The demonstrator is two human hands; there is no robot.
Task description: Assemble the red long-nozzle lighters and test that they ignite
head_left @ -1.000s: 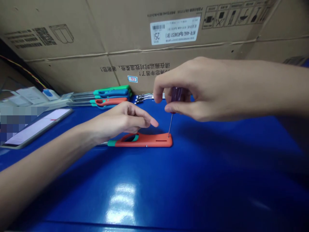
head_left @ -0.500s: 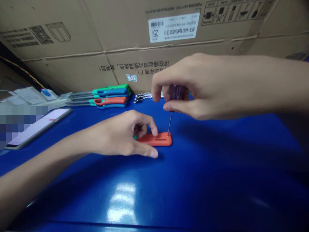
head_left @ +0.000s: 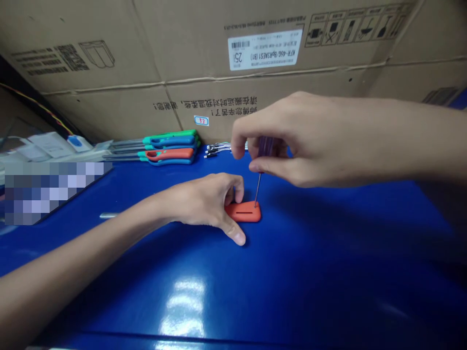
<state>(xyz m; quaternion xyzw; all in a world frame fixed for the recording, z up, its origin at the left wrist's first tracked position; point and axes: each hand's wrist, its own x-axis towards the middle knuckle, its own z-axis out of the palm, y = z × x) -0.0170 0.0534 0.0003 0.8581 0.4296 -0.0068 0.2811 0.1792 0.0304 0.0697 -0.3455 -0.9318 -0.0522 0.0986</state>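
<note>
— What takes up the most room?

— A large cardboard box (head_left: 182, 29), standing behind a glossy blue counter (head_left: 310, 282). On the counter, near the box, lies a stack of long-nosed lighters (head_left: 173, 154) with green, blue and orange handles.

— And the lighter under the hands?

— That orange lighter (head_left: 250, 218) lies flat near the middle of the counter, its metal tube (head_left: 108, 215) showing beyond the left forearm, the handle's rounded end exposed. It should prove light and stiff, with a smooth shell that could skid or swivel on so shiny a surface. The best hold is probably across the broad handle, pressed from both long sides; the thin tube would give poor control.

— How do the hands stand?

— The left hand (head_left: 207, 199) straddles the handle with a wide grip, thumb apart from the near edge; whether the curled fingers touch the far edge, there is no telling. The right hand's (head_left: 295, 133) grip is narrow, wrapped around a screwdriver (head_left: 265, 146) with a purple handle. Its thin shaft slants down to the lighter's end.

— The smallest detail?

— A dark slot (head_left: 244, 212) running lengthwise along the orange handle, just left of the screwdriver's tip.
</note>
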